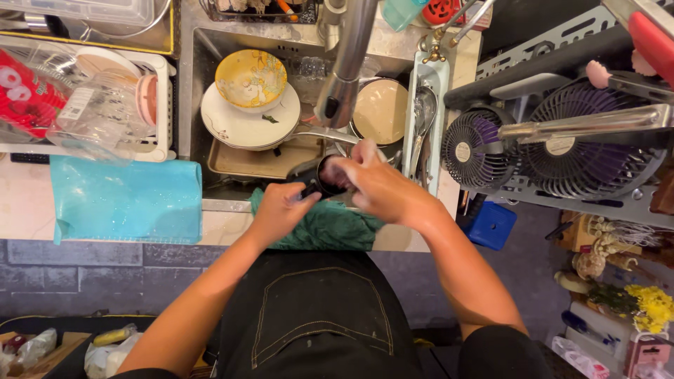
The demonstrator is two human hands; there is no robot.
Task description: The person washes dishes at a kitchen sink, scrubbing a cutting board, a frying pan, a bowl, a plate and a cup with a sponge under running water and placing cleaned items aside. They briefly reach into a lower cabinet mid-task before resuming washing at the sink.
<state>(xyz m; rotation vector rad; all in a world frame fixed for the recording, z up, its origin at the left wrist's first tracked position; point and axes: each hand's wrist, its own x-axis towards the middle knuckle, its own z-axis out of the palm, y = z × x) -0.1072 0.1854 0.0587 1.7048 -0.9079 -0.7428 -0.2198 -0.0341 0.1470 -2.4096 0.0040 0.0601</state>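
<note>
A small black cup (314, 177) is held over the front edge of the sink (261, 165). My left hand (279, 209) grips its near side. My right hand (382, 184) reaches in from the right, fingers pushed into the cup's mouth. A dark green cloth (326, 228) lies draped over the counter edge just under both hands. In the sink behind the cup sit a yellow bowl (250, 78) on a white plate (242, 125), a tan tray beneath, and a round beige pan (380, 111). The steel tap (345, 67) hangs above the sink's middle.
A turquoise cloth (126, 200) hangs over the counter at left, with a white rack (158, 105) and clear plastic containers behind it. A pale cutlery tray (423, 119) borders the sink's right. Two small purple fans (554, 151) and a blue box (490, 224) stand at right.
</note>
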